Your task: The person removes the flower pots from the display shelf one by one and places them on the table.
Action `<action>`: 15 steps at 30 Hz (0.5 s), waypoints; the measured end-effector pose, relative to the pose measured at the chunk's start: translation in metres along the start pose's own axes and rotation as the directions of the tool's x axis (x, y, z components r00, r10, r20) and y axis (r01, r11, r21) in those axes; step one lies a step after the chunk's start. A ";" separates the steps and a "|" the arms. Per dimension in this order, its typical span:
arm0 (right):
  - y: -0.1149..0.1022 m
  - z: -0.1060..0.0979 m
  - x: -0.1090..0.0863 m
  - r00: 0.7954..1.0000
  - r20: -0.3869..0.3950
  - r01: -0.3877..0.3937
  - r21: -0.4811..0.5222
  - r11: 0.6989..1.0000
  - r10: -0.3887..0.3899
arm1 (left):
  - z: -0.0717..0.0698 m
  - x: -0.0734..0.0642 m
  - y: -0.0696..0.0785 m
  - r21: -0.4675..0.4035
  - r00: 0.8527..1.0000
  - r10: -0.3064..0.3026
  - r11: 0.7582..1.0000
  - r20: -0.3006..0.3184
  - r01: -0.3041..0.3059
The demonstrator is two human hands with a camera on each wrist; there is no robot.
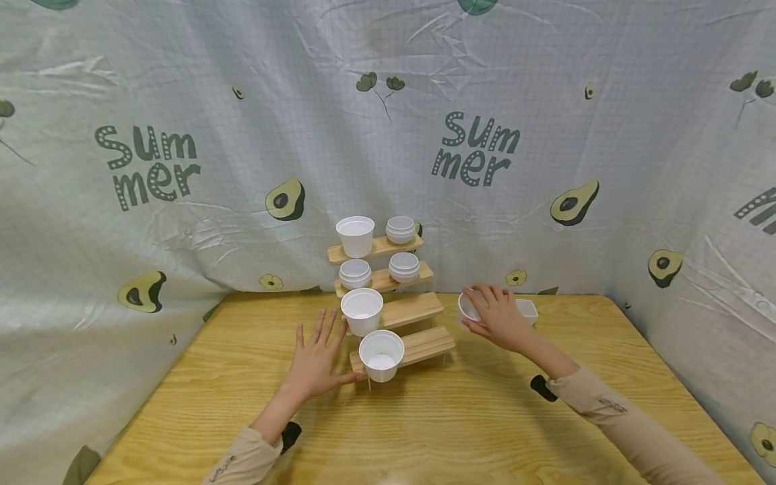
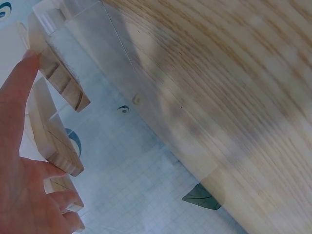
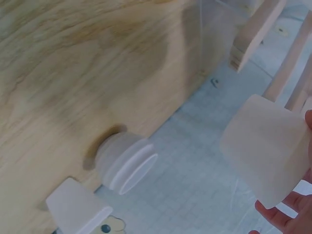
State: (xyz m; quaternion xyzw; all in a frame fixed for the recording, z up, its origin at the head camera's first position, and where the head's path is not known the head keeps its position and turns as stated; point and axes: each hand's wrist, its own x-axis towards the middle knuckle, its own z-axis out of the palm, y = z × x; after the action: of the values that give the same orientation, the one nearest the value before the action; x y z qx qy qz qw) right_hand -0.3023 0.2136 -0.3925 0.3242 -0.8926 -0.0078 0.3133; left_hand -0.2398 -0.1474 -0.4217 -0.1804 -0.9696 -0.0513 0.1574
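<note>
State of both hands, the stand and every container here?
Left hand: spread, touching the stand
Right hand: gripping a white container
White container: held
Stand: upright, lower two tiers' right ends bare
Three large cups: on stand, upright, uncovered
Three small jars: on stand, upright, uncovered
Loose jar: upright, uncovered
Loose tub: upright

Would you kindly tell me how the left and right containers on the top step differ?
The left cup is larger and taller; the right pot is smaller and squatter. The left cup's sides taper straight downward, while the right pot bulges below a stepped neck. Both are white and stand upright on the top step.
</note>
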 end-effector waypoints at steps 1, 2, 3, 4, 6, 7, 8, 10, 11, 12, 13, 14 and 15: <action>0.001 0.001 -0.002 1.000 0.002 -0.003 0.002 1.000 0.003 | 0.000 0.000 0.000 0.002 1.000 -0.002 1.000 0.002 0.002; 0.003 0.001 -0.004 1.000 -0.001 -0.005 0.003 1.000 0.005 | 0.000 0.000 0.000 0.003 1.000 -0.002 1.000 0.002 0.002; 0.004 0.002 -0.006 1.000 -0.001 -0.009 0.006 1.000 0.009 | 0.000 0.000 0.000 0.004 1.000 -0.002 1.000 0.002 0.002; 0.005 0.002 -0.007 1.000 -0.002 -0.013 0.008 1.000 0.013 | 0.000 0.000 0.000 0.003 1.000 -0.003 1.000 0.003 0.003; 0.008 0.003 -0.010 1.000 -0.002 -0.021 0.007 1.000 0.021 | 0.000 0.000 0.000 0.002 1.000 -0.003 1.000 0.005 0.003; 0.009 0.003 -0.012 1.000 -0.003 -0.023 0.007 1.000 0.023 | 0.000 0.000 0.000 0.003 1.000 -0.003 1.000 0.004 0.003; 0.010 0.004 -0.014 1.000 -0.007 -0.024 0.005 1.000 0.024 | 0.000 0.000 0.000 0.003 1.000 -0.001 1.000 0.002 0.001; 0.013 0.004 -0.017 1.000 -0.015 -0.025 0.005 1.000 0.025 | 0.000 -0.001 0.000 0.006 1.000 -0.001 1.000 0.003 0.001; 0.014 0.005 -0.019 1.000 -0.021 -0.023 0.004 1.000 0.023 | 0.000 -0.001 0.000 0.009 1.000 0.000 1.000 0.001 0.000; 0.015 0.006 -0.021 0.999 -0.017 -0.029 0.010 1.000 0.029 | 0.000 -0.001 0.000 0.011 1.000 0.000 1.000 0.001 0.000; 0.016 0.006 -0.023 0.999 -0.012 -0.034 0.016 0.999 0.034 | 0.000 -0.001 0.000 0.014 1.000 0.000 1.000 0.000 0.000; 0.018 0.006 -0.025 0.999 -0.022 -0.031 0.019 0.999 0.032 | 0.000 0.000 0.000 0.015 1.000 0.000 1.000 0.000 0.000; 0.020 0.007 -0.027 0.999 -0.027 -0.032 0.022 0.999 0.032 | 0.000 0.000 0.000 0.017 1.000 0.000 1.000 -0.002 0.000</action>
State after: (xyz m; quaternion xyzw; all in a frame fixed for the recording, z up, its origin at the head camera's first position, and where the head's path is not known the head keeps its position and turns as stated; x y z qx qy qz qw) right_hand -0.3017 0.2433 -0.4088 0.3132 -0.8933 0.0115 0.3221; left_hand -0.2393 -0.1473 -0.4216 -0.1789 -0.9698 -0.0433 0.1597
